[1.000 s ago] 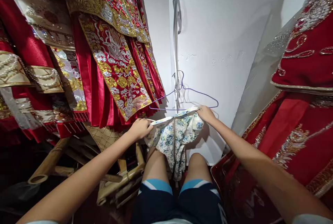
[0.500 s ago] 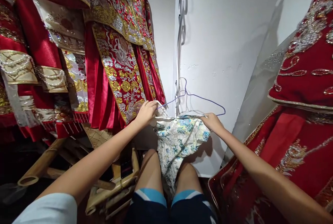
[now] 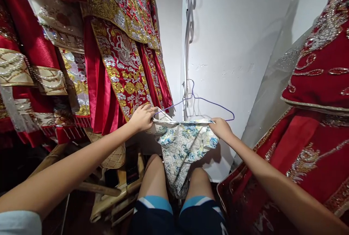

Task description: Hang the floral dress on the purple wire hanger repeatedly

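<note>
Soft, light blue-and-white floral cloth garment (image 3: pixel 182 147) hangs limp between both hands on a thin purple wire hanger (image 3: pixel 201 100) before the white wall (image 3: pixel 231 27), left hand (image 3: pixel 142 117) and right hand (image 3: pixel 221 127) each pinching its top edge, the likely best hold.

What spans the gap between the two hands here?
In the head view, the floral garment and the purple wire hanger span from the left hand to the right hand.
</note>
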The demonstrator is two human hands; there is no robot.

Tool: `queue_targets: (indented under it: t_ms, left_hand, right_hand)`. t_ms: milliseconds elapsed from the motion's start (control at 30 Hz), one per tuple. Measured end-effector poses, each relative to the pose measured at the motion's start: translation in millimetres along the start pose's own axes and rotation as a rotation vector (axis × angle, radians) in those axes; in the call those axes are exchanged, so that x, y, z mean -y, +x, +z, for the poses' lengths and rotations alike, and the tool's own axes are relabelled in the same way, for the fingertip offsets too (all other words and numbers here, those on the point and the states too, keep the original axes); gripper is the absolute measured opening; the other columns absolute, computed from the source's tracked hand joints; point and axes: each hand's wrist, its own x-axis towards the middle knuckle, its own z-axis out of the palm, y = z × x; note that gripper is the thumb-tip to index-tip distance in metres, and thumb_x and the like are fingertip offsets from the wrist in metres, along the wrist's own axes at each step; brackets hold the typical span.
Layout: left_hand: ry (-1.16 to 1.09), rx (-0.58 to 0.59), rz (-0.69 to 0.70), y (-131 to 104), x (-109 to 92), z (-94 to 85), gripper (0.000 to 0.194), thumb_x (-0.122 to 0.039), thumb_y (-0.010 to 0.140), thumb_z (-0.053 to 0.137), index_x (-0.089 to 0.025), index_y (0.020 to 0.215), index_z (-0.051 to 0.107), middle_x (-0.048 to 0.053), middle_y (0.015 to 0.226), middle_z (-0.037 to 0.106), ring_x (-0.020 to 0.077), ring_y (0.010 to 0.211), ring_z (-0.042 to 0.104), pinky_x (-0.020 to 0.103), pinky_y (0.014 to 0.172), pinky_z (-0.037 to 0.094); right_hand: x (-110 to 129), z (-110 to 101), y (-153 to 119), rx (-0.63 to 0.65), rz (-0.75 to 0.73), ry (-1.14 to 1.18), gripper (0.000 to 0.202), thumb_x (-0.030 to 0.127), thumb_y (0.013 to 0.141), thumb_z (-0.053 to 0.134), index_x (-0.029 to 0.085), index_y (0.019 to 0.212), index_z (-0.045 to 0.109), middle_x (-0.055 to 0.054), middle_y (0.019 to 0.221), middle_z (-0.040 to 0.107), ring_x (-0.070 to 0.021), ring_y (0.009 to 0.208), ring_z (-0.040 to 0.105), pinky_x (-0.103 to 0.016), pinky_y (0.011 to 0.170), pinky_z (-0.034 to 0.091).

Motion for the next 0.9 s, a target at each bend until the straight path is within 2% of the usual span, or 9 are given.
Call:
queue_targets:
  t_ms: [100,267,433,667,733,800,900]
  left_hand:
    - [0.026,0.015,0.044,-3,3,-3.1,0.039,-0.031,0.084,0.05,-0.019,0.116,0.07,0.007,0.14,0.061,0.0344,0.135,0.045,0.049,0.106,0.037]
    - [0.044,0.02,0.176,-14,17,-13.4,0.039,-0.03,0.088,0.048,-0.022,0.119,0.069,0.005,0.149,0.052,0.0341,0.131,0.049,0.049,0.1,0.041]
    - [0.092,-0.059,0.168,-11,27,-28.2,0.04,-0.031,0.092,0.043,-0.02,0.121,0.067,0.004,0.156,0.042,0.0356,0.128,0.05,0.051,0.096,0.042]
    - [0.027,0.066,0.327,-22,23,-22.3,0.032,-0.033,0.088,0.05,-0.023,0.107,0.072,0.002,0.148,0.053,0.031,0.126,0.054,0.046,0.102,0.04]
    - [0.022,0.06,0.291,-24,22,-22.1,0.03,-0.033,0.088,0.049,-0.024,0.105,0.072,0.001,0.148,0.054,0.0309,0.125,0.055,0.046,0.101,0.041]
    - [0.02,0.026,0.183,-19,22,-26.1,0.03,-0.032,0.09,0.046,-0.023,0.105,0.071,0.003,0.15,0.051,0.0312,0.124,0.055,0.047,0.098,0.043]
    - [-0.013,-0.014,-0.049,5,19,-36.6,0.03,-0.031,0.093,0.04,-0.02,0.1,0.067,0.005,0.161,0.034,0.0328,0.119,0.057,0.046,0.089,0.05]
  right_hand:
    - [1,-3,-1,0.011,0.002,-0.032,0.019,0.022,0.078,0.049,0.021,0.075,0.069,-0.005,0.067,0.067,-0.0206,0.064,0.059,-0.026,0.054,0.031]
    - [4,-11,3,0.046,0.009,-0.072,0.018,0.023,0.077,0.051,0.019,0.074,0.069,-0.007,0.07,0.068,-0.0215,0.066,0.06,-0.027,0.054,0.031]
    - [7,-13,3,0.062,0.014,-0.103,0.019,0.024,0.079,0.051,0.018,0.077,0.069,-0.01,0.079,0.07,-0.0231,0.073,0.063,-0.027,0.055,0.031]
    - [7,-8,2,0.052,0.027,-0.099,0.015,0.02,0.076,0.051,0.018,0.075,0.066,-0.013,0.084,0.07,-0.0266,0.078,0.064,-0.029,0.054,0.029]
    - [6,-5,3,0.059,0.028,-0.069,0.014,0.021,0.077,0.05,0.019,0.072,0.063,-0.011,0.079,0.069,-0.0258,0.074,0.063,-0.029,0.054,0.029]
    - [5,-3,4,0.075,0.027,-0.031,0.014,0.022,0.077,0.05,0.02,0.066,0.059,-0.008,0.069,0.065,-0.0237,0.066,0.06,-0.028,0.053,0.029]
    - [5,3,5,0.106,0.013,0.037,0.016,0.021,0.075,0.05,0.02,0.059,0.053,-0.004,0.058,0.056,-0.0199,0.058,0.054,-0.028,0.052,0.028]
